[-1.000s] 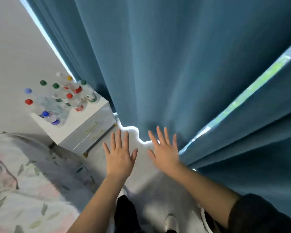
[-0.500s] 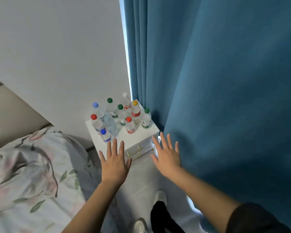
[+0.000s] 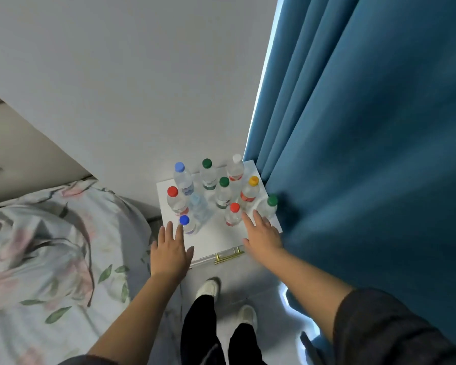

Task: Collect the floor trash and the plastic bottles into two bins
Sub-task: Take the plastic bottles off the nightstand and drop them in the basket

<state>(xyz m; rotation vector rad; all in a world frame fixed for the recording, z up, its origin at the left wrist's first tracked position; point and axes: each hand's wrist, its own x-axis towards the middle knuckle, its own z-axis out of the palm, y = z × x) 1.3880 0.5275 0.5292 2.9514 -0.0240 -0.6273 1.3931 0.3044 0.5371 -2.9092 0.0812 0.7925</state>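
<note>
While floral-printed bedding [image 3: 50,246] lies at the left, the left hand [image 3: 169,252] stretches forward palm down, fingers straight and spread, holding nothing, its fingertips just short of a small clear plastic bottle with a blue cap [image 3: 186,223]. Half a second ago both hands hung short of the white bedside cabinet [image 3: 216,238]; now they reach over its top, where the bottles stand clustered. The right hand [image 3: 261,234], likewise flat and empty, has its fingertips just beside a red-capped clear bottle [image 3: 233,214], near the blue fabric curtain [image 3: 366,154].
</note>
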